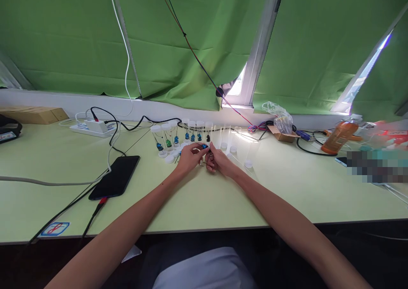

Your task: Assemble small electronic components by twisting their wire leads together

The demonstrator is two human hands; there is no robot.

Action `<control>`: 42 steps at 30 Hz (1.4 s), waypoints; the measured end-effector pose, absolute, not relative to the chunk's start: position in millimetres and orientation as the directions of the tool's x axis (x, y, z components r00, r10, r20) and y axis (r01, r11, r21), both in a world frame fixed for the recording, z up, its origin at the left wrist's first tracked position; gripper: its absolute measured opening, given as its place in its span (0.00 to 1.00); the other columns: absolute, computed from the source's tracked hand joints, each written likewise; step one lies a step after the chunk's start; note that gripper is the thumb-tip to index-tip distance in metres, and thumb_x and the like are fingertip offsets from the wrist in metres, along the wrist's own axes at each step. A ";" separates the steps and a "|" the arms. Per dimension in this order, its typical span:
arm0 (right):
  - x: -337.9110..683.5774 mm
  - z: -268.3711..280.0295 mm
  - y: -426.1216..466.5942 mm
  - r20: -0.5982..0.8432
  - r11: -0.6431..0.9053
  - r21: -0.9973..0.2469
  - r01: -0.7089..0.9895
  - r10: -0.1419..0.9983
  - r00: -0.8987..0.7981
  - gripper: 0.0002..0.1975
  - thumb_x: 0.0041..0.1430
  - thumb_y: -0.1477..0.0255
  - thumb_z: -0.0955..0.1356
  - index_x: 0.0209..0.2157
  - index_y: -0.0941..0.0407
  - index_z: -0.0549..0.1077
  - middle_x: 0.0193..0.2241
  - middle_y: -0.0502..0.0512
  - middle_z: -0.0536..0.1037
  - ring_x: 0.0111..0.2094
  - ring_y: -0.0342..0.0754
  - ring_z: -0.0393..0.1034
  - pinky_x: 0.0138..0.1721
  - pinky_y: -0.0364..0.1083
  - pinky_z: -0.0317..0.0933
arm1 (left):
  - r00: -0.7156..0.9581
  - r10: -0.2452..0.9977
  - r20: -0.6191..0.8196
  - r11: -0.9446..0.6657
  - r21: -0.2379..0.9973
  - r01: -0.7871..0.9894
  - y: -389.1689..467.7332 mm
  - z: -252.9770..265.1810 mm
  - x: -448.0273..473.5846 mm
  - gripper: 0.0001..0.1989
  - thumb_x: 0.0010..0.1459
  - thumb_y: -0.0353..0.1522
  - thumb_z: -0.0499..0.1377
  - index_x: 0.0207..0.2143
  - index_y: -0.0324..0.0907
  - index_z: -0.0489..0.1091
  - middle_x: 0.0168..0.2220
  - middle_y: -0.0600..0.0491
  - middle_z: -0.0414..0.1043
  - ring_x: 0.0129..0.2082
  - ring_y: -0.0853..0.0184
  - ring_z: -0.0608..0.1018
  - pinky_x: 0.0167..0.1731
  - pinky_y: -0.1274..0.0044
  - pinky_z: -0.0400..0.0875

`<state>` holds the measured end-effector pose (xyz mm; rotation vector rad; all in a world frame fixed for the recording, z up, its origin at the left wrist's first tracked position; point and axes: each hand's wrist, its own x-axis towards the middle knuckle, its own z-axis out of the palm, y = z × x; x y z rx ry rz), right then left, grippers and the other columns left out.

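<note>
My left hand (190,157) is closed in a pinch on a small blue piece (204,146), whose kind is too small to make out. Right beside it, my right hand (219,159) has its thumb and fingers pressed together at the dark end of that piece; what they grip is mostly hidden. Behind my hands stand several clear tubes (166,132) with white caps, holding small blue, green or black pieces such as a green piece (168,143). Several white round caps or bases (169,159) lie by my left hand. To the right are clear tubes with white ends (248,164).
A black phone (115,177) with cables lies at the left, before a white power strip (92,129). At the back right are a small cardboard box (281,134) with a plastic bag (280,115) and a tilted orange drink bottle (340,137). A cardboard box (33,114) sits far left.
</note>
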<state>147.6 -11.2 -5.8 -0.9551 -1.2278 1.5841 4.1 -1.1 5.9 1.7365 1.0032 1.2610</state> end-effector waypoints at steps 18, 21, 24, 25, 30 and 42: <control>148.8 -6.8 -9.7 -0.031 -0.076 -0.989 -0.124 0.944 -0.329 0.35 0.59 0.40 0.55 0.19 0.57 0.64 0.07 0.46 0.58 0.10 0.42 0.59 0.12 0.40 0.51 | 0.140 0.922 0.360 -0.380 0.912 0.152 0.9 6.5 2.8 0.21 0.45 0.48 0.67 0.30 0.39 0.75 0.26 0.52 0.74 0.16 0.74 0.67 0.18 0.77 0.61; 148.5 -7.7 -8.7 0.007 -0.027 -0.992 -0.123 0.963 -0.270 0.32 0.58 0.41 0.57 0.22 0.57 0.65 0.08 0.46 0.60 0.12 0.42 0.61 0.12 0.40 0.53 | 0.123 0.921 0.370 -0.383 0.917 0.112 2.6 5.4 2.2 0.19 0.46 0.47 0.67 0.30 0.39 0.75 0.25 0.52 0.73 0.16 0.74 0.66 0.18 0.77 0.61; 148.6 -9.9 -7.0 0.057 0.027 -0.990 -0.138 0.975 -0.217 0.29 0.58 0.43 0.60 0.28 0.56 0.66 0.10 0.44 0.62 0.13 0.43 0.63 0.13 0.40 0.55 | 0.112 0.923 0.368 -0.378 0.923 0.077 2.8 6.0 2.7 0.19 0.45 0.47 0.67 0.28 0.38 0.75 0.25 0.53 0.72 0.17 0.74 0.66 0.18 0.78 0.61; 148.6 -10.2 -6.8 0.070 0.042 -0.989 -0.142 0.977 -0.200 0.28 0.58 0.43 0.60 0.30 0.56 0.66 0.10 0.44 0.62 0.13 0.43 0.63 0.13 0.40 0.55 | 0.110 0.924 0.366 -0.375 0.924 0.069 2.5 6.4 3.1 0.20 0.45 0.47 0.67 0.27 0.38 0.75 0.25 0.52 0.72 0.17 0.74 0.66 0.18 0.78 0.61; 148.8 -8.0 -8.8 0.111 0.090 -0.986 -0.141 0.983 -0.146 0.24 0.58 0.45 0.62 0.32 0.53 0.62 0.12 0.43 0.65 0.13 0.43 0.63 0.13 0.40 0.54 | 0.123 0.926 0.356 -0.365 0.928 0.067 0.2 7.8 4.7 0.21 0.43 0.48 0.68 0.28 0.39 0.75 0.27 0.51 0.73 0.17 0.74 0.67 0.18 0.77 0.62; 148.2 -9.5 -8.3 0.124 0.099 -0.985 -0.142 0.977 -0.174 0.27 0.55 0.43 0.63 0.29 0.54 0.63 0.12 0.43 0.63 0.12 0.42 0.62 0.12 0.40 0.54 | 0.156 0.929 0.335 -0.351 0.933 0.086 -1.3 8.9 3.3 0.21 0.44 0.48 0.67 0.29 0.39 0.75 0.25 0.53 0.72 0.17 0.74 0.66 0.19 0.77 0.61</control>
